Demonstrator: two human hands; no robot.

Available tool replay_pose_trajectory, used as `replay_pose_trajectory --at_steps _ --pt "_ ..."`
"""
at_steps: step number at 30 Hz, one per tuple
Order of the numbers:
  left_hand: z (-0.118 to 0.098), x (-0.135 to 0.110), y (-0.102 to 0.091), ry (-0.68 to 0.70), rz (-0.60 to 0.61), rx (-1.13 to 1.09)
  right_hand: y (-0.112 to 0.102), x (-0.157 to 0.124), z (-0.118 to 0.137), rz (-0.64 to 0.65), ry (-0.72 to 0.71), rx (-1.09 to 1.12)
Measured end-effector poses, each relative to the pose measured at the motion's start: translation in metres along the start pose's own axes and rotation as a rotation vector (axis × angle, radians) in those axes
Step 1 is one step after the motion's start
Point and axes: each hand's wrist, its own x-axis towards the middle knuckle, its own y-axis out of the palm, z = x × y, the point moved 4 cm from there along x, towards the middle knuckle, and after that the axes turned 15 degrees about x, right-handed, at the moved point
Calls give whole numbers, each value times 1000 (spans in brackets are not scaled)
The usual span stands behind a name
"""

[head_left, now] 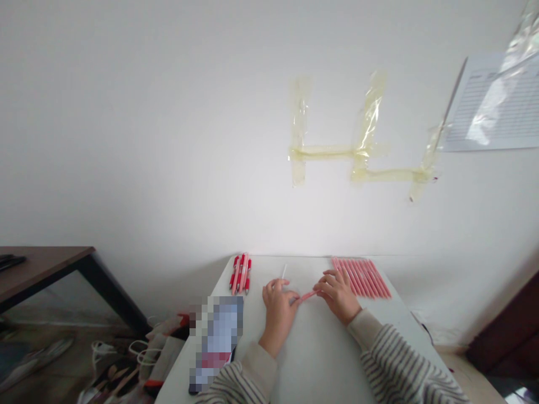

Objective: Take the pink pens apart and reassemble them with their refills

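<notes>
Between my two hands a slim pink pen [308, 295] slants low over the white table. My left hand [278, 306] pinches its left end between thumb and finger. The fingertips of my right hand [337, 293] close on the other end and partly cover it. A thin white stick [285, 270] shows just beyond my left fingers; whether they touch it I cannot tell. To the right of my right hand lies a neat row of several pink pens [364, 278]. A group of several red and pink pens [240, 274] lies at the table's back left.
The white table [314, 365] stands against a wall with yellowish tape [328, 152]. A pixelated flat object [219, 336] lies along its left edge. Bags and cables [138, 359] are on the floor at left, near a brown desk [46, 269].
</notes>
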Motion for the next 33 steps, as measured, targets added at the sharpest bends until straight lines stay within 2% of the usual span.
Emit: replay_pose_trajectory --at_steps 16,24,33 --pt "-1 0 0 -3 29 -5 -2 0 7 -110 -77 57" --pt "-2 0 -3 -5 12 1 0 0 5 -65 -42 -10" --pt "-3 -1 -3 -3 16 -3 8 -1 -7 56 67 -38"
